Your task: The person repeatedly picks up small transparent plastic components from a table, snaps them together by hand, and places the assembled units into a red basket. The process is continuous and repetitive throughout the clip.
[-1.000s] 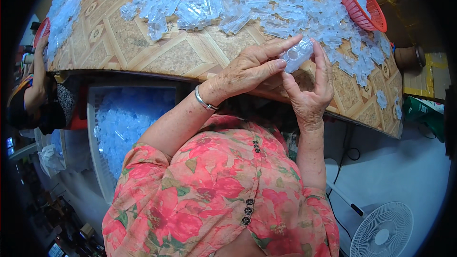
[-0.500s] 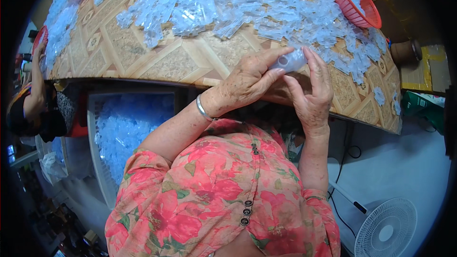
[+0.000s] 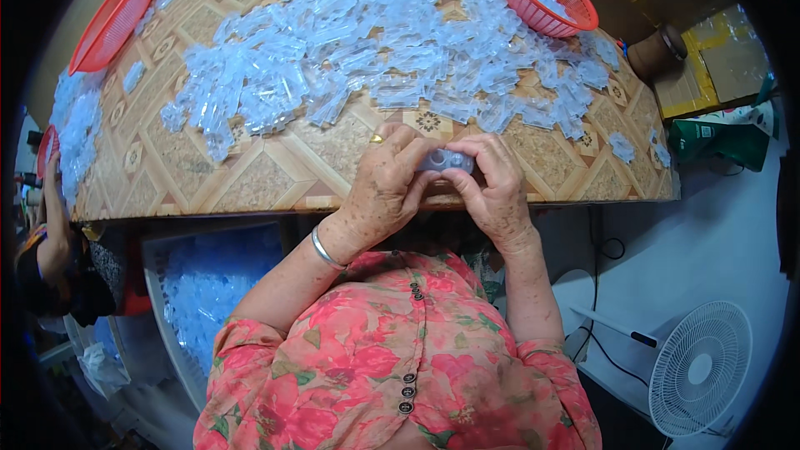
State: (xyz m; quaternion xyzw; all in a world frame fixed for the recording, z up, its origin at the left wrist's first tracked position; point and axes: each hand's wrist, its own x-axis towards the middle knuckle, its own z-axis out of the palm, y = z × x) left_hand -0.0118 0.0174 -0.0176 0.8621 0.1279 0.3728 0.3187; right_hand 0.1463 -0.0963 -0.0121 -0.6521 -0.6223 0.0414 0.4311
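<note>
Between my two hands, just over the near edge of the table, is a small translucent plastic piece [image 3: 450,162] with round openings facing up. My left hand [image 3: 385,177] grips its left end between thumb and fingers. The right end is pinched by my right hand [image 3: 493,187], thumb in front and fingers behind. Beyond my hands, a wide heap of clear plastic pieces [image 3: 358,54] lies spread over the patterned table [image 3: 275,173]. Its nearest pieces lie a short way past my fingers.
A red basket [image 3: 552,0] of clear pieces stands at the far right, another red basket [image 3: 112,21] at the far left. Below the table's left side is a crate [image 3: 158,283] of plastic pieces. A co-worker's arm [image 3: 55,217] shows at left; a white fan [image 3: 700,367] stands lower right.
Both hands have come lower and to the left in the picture with the plastic piece. My right fingers, spread before, now close on its right end. The view has shifted, showing more of the table.
</note>
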